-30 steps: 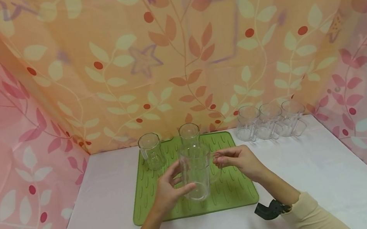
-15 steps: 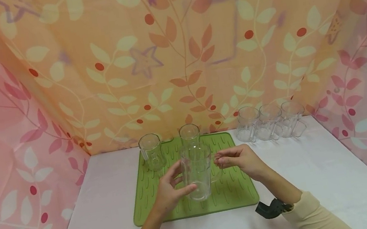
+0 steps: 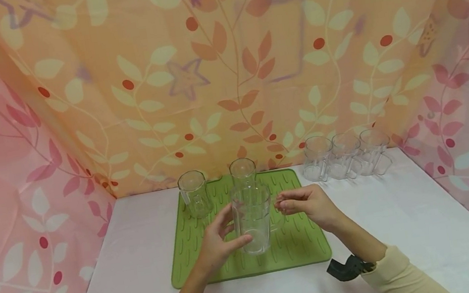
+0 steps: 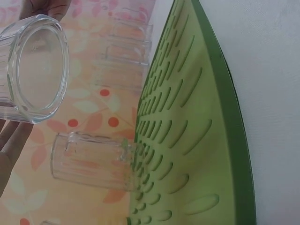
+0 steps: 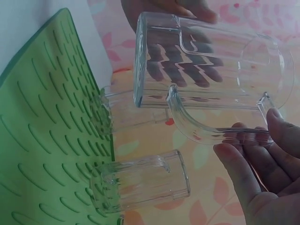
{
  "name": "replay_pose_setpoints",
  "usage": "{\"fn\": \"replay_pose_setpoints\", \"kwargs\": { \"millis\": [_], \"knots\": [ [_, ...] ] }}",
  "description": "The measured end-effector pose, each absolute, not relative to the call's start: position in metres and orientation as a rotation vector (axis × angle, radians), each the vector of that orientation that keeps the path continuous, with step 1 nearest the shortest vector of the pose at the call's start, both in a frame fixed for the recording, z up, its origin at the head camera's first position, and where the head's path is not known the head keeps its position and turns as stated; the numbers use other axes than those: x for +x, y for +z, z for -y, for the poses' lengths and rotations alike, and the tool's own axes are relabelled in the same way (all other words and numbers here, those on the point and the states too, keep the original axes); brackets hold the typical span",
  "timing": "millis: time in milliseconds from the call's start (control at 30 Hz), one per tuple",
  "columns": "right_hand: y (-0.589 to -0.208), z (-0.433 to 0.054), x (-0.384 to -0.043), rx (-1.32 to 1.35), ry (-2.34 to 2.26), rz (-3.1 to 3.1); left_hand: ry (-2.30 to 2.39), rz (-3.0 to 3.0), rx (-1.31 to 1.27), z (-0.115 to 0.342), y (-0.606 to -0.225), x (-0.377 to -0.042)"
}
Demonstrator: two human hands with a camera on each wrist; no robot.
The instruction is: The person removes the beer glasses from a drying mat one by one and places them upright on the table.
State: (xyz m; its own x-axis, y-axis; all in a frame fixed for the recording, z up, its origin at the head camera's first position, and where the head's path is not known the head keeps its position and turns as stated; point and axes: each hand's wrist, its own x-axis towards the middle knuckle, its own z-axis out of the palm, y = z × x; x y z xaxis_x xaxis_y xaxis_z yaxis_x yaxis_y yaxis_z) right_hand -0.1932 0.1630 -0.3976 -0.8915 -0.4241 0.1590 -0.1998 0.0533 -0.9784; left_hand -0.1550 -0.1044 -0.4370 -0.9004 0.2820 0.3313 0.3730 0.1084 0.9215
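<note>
A clear glass mug is held upright above the green ridged mat, in front of me. My left hand grips its body from the left, with the thumb in front. On the other side, my right hand pinches the mug's handle between thumb and fingers. From the left wrist view, the round base hangs apart from the mat. Two more clear mugs stand upright on the mat behind it: one at the back left, the other at the back middle, partly behind the held mug.
At the back right of the white table, a row of three clear mugs stands close together off the mat. Flower-printed cloth closes off the back and both sides.
Both hands keep their hold on the mug and stay almost still. The mug's base has risen very slightly. The standing mugs have not moved.
</note>
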Motion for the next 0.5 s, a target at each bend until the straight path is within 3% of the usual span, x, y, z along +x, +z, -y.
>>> {"fn": "replay_pose_setpoints", "kwargs": {
  "millis": [500],
  "knots": [
    [-0.3951,-0.1695,-0.1919,-0.598,-1.985,-2.218,-1.878,2.286,-0.75,0.1054,-0.4373,-0.1566]
  ]
}}
